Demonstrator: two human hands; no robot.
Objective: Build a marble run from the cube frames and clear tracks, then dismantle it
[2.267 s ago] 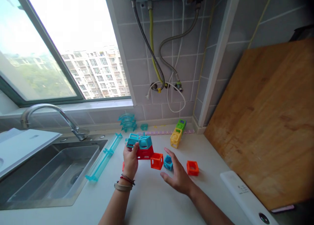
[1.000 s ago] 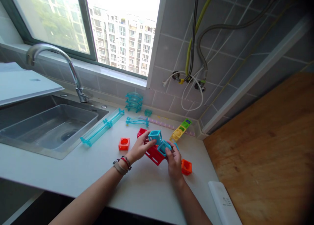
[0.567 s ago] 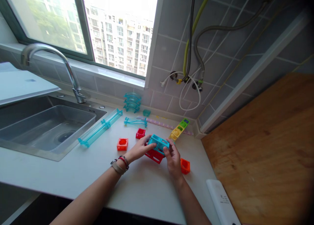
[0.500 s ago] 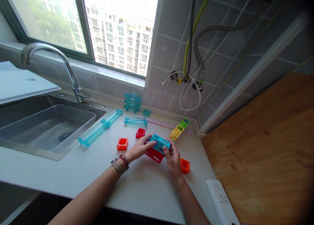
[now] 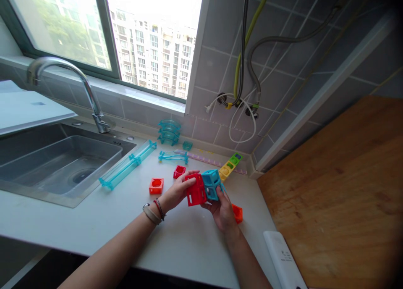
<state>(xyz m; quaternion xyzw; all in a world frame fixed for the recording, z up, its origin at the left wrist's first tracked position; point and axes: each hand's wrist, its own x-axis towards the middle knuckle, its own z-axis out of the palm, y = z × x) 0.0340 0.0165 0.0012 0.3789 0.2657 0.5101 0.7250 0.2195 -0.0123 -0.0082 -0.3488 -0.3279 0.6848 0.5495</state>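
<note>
Over the white countertop [image 5: 135,222], my left hand [image 5: 178,193] is closed on a red plastic block piece [image 5: 196,190] with cut-out openings. Fingers of my right hand [image 5: 223,211] wrap round a blue block piece [image 5: 210,183] of the same style. The red and blue pieces are side by side and touching; whether they are locked together I cannot tell. An orange block [image 5: 237,213] lies partly hidden behind my right hand. Left of my left hand sit a red block [image 5: 179,171] and an orange-red block [image 5: 156,186] with a round hole.
Clear teal track pieces [image 5: 129,165] lie beside the sink [image 5: 71,200]; curved teal pieces [image 5: 169,132] are stacked by the wall. A yellow-green block row [image 5: 230,166] rests behind my hands. At right are a white power strip [image 5: 285,259] and a wooden board [image 5: 340,188].
Both hands have turned the red and blue pieces. The red one, formerly beneath the blue, now stands to its left and shows a broad face.
</note>
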